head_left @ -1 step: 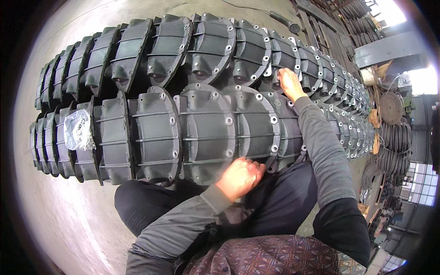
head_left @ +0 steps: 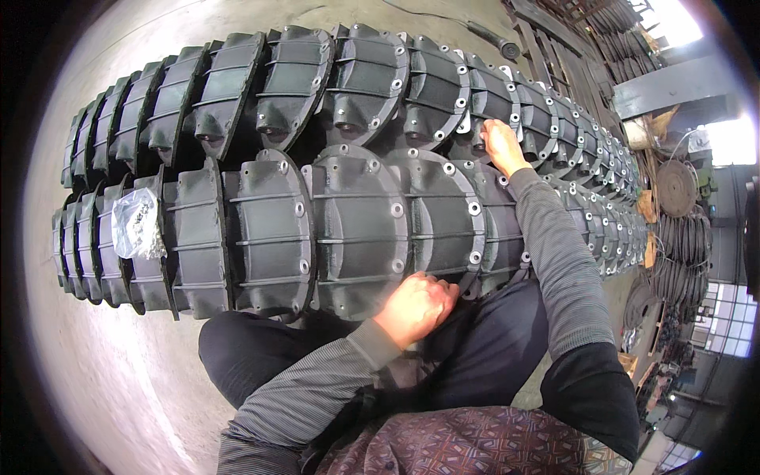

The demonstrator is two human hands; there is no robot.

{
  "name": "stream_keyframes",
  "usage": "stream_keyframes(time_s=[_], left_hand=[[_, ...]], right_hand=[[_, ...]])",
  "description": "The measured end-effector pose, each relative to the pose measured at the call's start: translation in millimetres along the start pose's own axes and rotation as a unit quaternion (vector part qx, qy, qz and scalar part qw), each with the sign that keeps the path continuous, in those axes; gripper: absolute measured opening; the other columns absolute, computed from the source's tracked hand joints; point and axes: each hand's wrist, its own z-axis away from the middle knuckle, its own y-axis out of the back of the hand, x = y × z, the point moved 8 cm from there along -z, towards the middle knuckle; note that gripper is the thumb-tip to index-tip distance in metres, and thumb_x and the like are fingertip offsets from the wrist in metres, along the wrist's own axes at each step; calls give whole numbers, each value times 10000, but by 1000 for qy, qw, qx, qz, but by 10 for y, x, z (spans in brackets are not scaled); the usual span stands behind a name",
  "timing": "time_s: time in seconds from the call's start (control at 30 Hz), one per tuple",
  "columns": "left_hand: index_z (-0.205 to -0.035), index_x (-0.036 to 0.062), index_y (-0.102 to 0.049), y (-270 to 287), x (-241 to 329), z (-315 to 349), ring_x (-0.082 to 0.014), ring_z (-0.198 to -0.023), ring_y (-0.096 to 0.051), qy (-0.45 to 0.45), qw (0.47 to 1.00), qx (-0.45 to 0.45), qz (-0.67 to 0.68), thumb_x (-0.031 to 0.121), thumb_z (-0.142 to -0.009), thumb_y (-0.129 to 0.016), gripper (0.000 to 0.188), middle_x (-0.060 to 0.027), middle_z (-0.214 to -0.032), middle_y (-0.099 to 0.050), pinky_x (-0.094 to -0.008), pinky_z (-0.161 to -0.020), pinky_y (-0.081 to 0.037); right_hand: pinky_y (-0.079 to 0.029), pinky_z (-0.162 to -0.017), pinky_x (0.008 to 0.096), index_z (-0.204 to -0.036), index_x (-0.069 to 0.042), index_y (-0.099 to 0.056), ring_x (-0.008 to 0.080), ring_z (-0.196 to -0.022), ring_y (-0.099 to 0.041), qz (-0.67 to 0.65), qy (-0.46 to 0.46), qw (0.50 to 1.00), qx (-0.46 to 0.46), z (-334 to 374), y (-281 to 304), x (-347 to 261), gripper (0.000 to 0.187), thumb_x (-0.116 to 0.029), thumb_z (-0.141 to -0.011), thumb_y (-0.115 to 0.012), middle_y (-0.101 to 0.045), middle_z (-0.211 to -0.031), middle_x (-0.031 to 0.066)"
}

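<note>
Two long rows of dark grey ribbed metal housings lie side by side in front of me. My right hand (head_left: 503, 148) is at a far-row housing (head_left: 488, 93), its fingers pinched together at the flange's lower edge beside a dark round port. Whatever is between those fingertips is too small or hidden. Closer to me, my left hand (head_left: 417, 306) is curled closed over my lap, next to the lower edge of a near-row housing (head_left: 447, 222); anything inside it is hidden. Pale washer-like rings (head_left: 474, 209) sit around the flange holes.
A clear plastic bag (head_left: 136, 223) of small light-coloured parts rests on the near row at the left. Beyond the far row, a dark cylindrical power tool (head_left: 492, 39) with a cord lies on the floor. Stacked metal parts (head_left: 682, 245) and a round disc (head_left: 677, 188) stand at the right.
</note>
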Motion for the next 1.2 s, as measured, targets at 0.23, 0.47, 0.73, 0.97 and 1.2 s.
stream_keyframes(time_s=[0.23, 0.47, 0.73, 0.97, 1.2], left_hand=[[-910, 94, -622, -50, 27, 29, -273, -740, -675, -27, 997, -24, -68, 167, -885, -629, 78, -61, -777, -647, -406, -704, -528], [-965, 100, -643, -149, -29, 43, -257, -807, -699, 5, 991, -93, -98, 190, -918, -621, 103, -54, -821, -674, -394, -747, -530], [-983, 96, -649, -124, -15, 51, -259, -792, -703, 12, 992, -80, -99, 196, -943, -613, 114, -61, -813, -679, -394, -752, -529], [-1003, 98, -654, -109, -20, 31, -268, -815, -710, 34, 986, -135, -97, 208, -960, -596, 132, -69, -825, -689, -410, -759, -527], [-879, 121, -639, -101, -6, -6, -241, -725, -683, 27, 989, -88, -115, 198, -965, -579, 130, -49, -726, -654, -384, -720, -500]], right_hand=[[-511, -816, 564, -940, 44, -603, 495, -940, -677, 27, -73, 997, -14, -30, -80, 88, 206, -131, -946, -712, -688, -908, 285], [-569, -837, 543, -997, 44, -660, 460, -933, -725, 76, -63, 995, -10, -48, -50, 27, 234, -185, -974, -701, -735, -945, 265], [-558, -840, 542, -1008, 6, -666, 443, -969, -716, 71, -62, 995, -11, -21, -75, 55, 272, -265, -989, -681, -737, -946, 246], [-501, -779, 532, -920, 29, -592, 483, -900, -661, -16, -59, 998, 16, -2, -27, 66, 225, -158, -938, -717, -665, -864, 256], [-508, -793, 513, -946, 29, -591, 460, -936, -658, -11, 30, 999, 7, 25, -25, 32, 81, -13, -908, -648, -660, -942, 260]])
